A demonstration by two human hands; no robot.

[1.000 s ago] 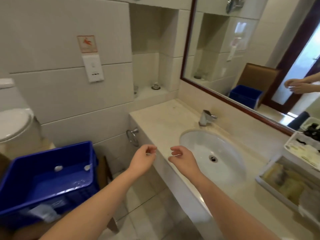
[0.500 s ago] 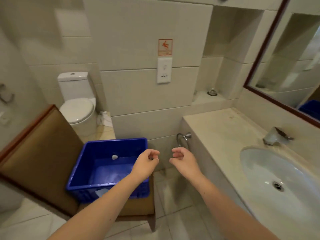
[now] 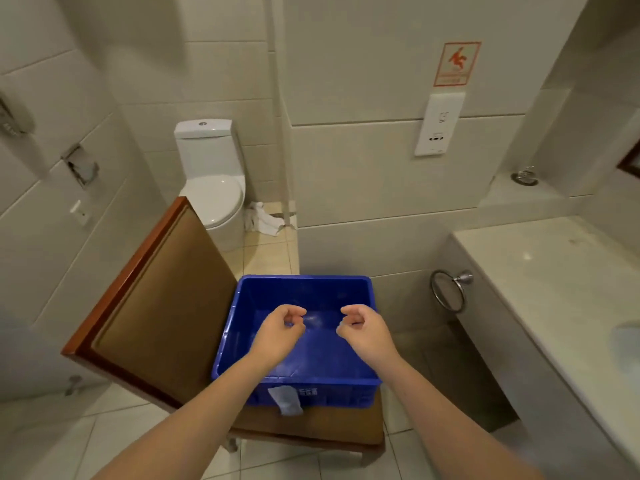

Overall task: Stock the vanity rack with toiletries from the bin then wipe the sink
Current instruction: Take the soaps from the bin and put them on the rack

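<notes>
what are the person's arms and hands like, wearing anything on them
No gloves on the left hand or the right hand, and no rings, watch or wristband that I can see. The left forearm and right forearm are bare down to the bottom edge of the picture, with no sleeve or cuff in view.

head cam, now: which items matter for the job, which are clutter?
Job: blue bin, grey cloth on its front rim (probably the wipe), sink edge, vanity counter, left hand and right hand curled over the bin.
Lying about: toilet, white rag on the floor, towel ring, wall socket, slip sign; chair only bears the bin.
</notes>
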